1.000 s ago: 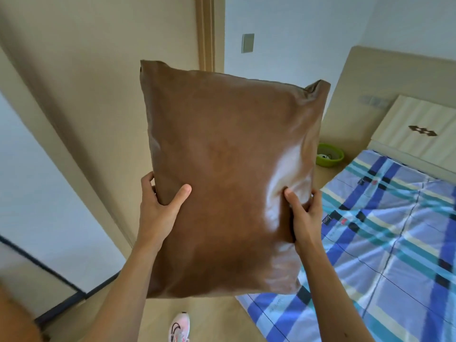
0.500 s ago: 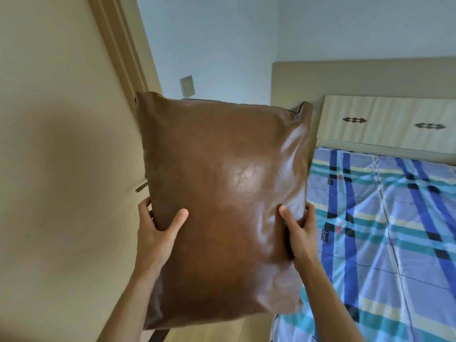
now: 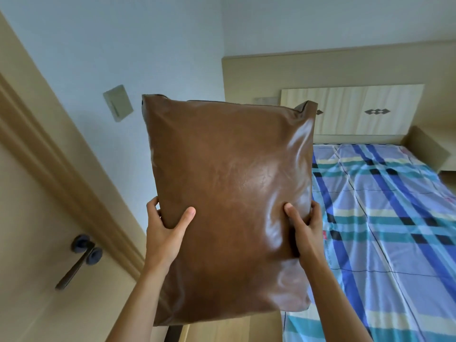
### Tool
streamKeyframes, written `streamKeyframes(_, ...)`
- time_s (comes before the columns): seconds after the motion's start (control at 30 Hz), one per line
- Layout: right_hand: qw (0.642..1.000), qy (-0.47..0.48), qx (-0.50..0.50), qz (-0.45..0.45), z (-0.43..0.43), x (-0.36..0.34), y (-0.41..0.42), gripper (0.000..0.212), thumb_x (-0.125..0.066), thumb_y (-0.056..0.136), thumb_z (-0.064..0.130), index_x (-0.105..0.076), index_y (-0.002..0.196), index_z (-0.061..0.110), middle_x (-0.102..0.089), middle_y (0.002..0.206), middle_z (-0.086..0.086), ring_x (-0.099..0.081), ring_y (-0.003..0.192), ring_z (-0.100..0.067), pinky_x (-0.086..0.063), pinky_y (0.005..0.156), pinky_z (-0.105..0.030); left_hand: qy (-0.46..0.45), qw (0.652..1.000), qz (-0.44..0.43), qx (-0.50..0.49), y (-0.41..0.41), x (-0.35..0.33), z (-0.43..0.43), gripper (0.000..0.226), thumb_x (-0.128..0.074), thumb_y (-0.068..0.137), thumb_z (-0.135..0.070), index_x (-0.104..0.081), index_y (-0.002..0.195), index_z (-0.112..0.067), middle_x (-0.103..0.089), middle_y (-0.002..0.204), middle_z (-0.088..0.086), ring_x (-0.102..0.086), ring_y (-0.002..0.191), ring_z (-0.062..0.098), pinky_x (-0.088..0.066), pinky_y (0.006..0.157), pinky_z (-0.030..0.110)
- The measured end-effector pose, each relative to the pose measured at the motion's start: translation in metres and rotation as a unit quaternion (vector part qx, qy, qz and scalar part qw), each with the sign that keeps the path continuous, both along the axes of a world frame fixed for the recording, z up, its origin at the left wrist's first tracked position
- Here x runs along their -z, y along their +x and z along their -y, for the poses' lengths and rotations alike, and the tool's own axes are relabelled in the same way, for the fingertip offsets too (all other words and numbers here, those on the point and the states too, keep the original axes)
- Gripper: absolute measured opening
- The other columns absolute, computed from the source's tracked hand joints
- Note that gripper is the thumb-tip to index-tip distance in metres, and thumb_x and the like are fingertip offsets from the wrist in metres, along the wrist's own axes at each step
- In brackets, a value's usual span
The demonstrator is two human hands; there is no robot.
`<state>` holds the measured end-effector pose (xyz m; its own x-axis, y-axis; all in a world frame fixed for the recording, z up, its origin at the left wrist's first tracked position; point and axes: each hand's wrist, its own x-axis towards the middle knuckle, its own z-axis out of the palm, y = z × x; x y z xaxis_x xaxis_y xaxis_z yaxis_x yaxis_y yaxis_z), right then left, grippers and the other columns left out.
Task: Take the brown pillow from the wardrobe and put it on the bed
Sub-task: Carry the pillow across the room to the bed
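A shiny brown leather pillow hangs upright in front of me, held in the air by both hands. My left hand clasps its left edge, thumb on the front. My right hand pinches its right edge, thumb pressed into the leather. The bed, covered by a blue, teal and cream plaid sheet, lies to the right and beyond the pillow. The pillow's right side overlaps the bed's left edge in view. The wardrobe is out of sight.
A beige door with a dark lever handle stands at the left. A wall switch is on the pale wall behind the pillow. The wooden headboard runs across the back, and a low bedside ledge sits at the far right.
My view has swung to the right with the pillow: the door handle and more of the bed and headboard have come into sight. Both hands keep the same grip.
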<state>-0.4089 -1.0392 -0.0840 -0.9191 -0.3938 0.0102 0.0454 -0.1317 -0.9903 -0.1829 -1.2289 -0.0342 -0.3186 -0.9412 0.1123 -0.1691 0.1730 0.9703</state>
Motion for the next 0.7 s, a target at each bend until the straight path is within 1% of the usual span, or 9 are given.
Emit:
streamKeyframes(0.03,1.0,0.002,0.012,-0.002,0.01,-0.001,-0.012,0.062,-0.079,0.068,0.061,-0.06,0.12,0.034,-0.076,0.106,0.013,-0.073,0.095,-0.001,-0.056,0.074,-0.018,0.001,1.0,0.005,0.008,-0.016,-0.001,0.014,0.075,-0.077,0.059,-0.076,-0.041,0.12,-0.055,-0.07,0.1,-0.028,-0.069,0.087,-0.007,-0.055,0.081,0.03)
streamKeyframes(0.1,0.999,0.006,0.034,-0.006,0.029,-0.003,-0.034,0.058,-0.08,0.069,0.06,-0.061,0.118,0.035,-0.076,0.106,0.018,-0.073,0.096,-0.001,-0.055,0.082,-0.023,0.003,0.999,0.01,0.031,-0.047,-0.002,0.043,0.08,-0.076,0.056,-0.08,-0.039,0.123,-0.055,-0.066,0.108,-0.026,-0.069,0.091,-0.001,-0.055,0.081,0.029)
streamKeyframes(0.17,0.998,0.01,0.058,-0.005,0.048,-0.001,-0.059,0.058,-0.081,0.07,0.058,-0.061,0.119,0.034,-0.076,0.107,0.015,-0.073,0.099,-0.004,-0.055,0.089,-0.031,0.006,0.998,0.009,0.054,-0.081,0.001,0.073,0.085,-0.075,0.055,-0.082,-0.038,0.126,-0.053,-0.062,0.114,-0.025,-0.068,0.096,0.003,-0.055,0.079,0.027)
streamKeyframes(0.3,0.994,0.023,0.111,-0.005,0.089,0.008,-0.115,0.058,-0.081,0.071,0.06,-0.062,0.119,0.033,-0.077,0.11,0.007,-0.073,0.101,-0.01,-0.056,0.091,-0.034,0.01,0.995,0.009,0.095,-0.158,0.009,0.133,0.089,-0.07,0.048,-0.091,-0.036,0.123,-0.057,-0.058,0.109,-0.032,-0.064,0.092,-0.002,-0.05,0.071,0.018)
streamKeyframes(0.4,0.988,0.023,0.154,-0.006,0.124,0.012,-0.159,0.055,-0.081,0.069,0.062,-0.063,0.116,0.041,-0.076,0.105,0.01,-0.073,0.097,-0.008,-0.056,0.086,-0.029,0.016,0.991,0.002,0.13,-0.222,0.016,0.18,0.082,-0.073,0.052,-0.085,-0.036,0.121,-0.058,-0.06,0.109,-0.03,-0.065,0.093,-0.001,-0.053,0.078,0.023)
streamKeyframes(0.47,0.983,0.024,0.182,-0.007,0.145,0.01,-0.186,0.051,-0.08,0.068,0.067,-0.06,0.112,0.052,-0.074,0.101,0.021,-0.071,0.092,0.001,-0.053,0.077,-0.019,0.012,0.987,0.01,0.159,-0.264,0.015,0.209,0.081,-0.073,0.054,-0.083,-0.036,0.121,-0.057,-0.061,0.112,-0.026,-0.065,0.096,0.003,-0.055,0.084,0.029)
streamKeyframes(0.57,0.975,0.024,0.22,-0.007,0.174,0.003,-0.23,0.05,-0.08,0.066,0.07,-0.057,0.109,0.059,-0.073,0.098,0.029,-0.071,0.088,0.006,-0.053,0.07,-0.015,-0.008,0.981,0.021,0.191,-0.331,0.006,0.25,0.085,-0.073,0.06,-0.078,-0.035,0.13,-0.05,-0.058,0.121,-0.015,-0.063,0.1,0.014,-0.054,0.092,0.037)
streamKeyframes(0.63,0.97,0.018,0.244,-0.004,0.189,0.002,-0.261,0.06,-0.083,0.063,0.071,-0.06,0.114,0.048,-0.076,0.096,0.022,-0.072,0.086,0.002,-0.056,0.069,-0.017,-0.013,0.976,0.021,0.219,-0.376,0.002,0.275,0.086,-0.074,0.062,-0.074,-0.035,0.133,-0.046,-0.058,0.123,-0.013,-0.062,0.102,0.014,-0.053,0.093,0.035)
streamKeyframes(0.7,0.963,0.015,0.269,0.001,0.202,0.002,-0.289,0.072,-0.083,0.061,0.073,-0.061,0.118,0.037,-0.074,0.088,0.021,-0.071,0.081,0.003,-0.055,0.064,-0.014,-0.018,0.97,0.017,0.243,-0.416,0.001,0.291,0.081,-0.075,0.062,-0.072,-0.035,0.129,-0.05,-0.059,0.124,-0.013,-0.063,0.103,0.013,-0.053,0.088,0.029)
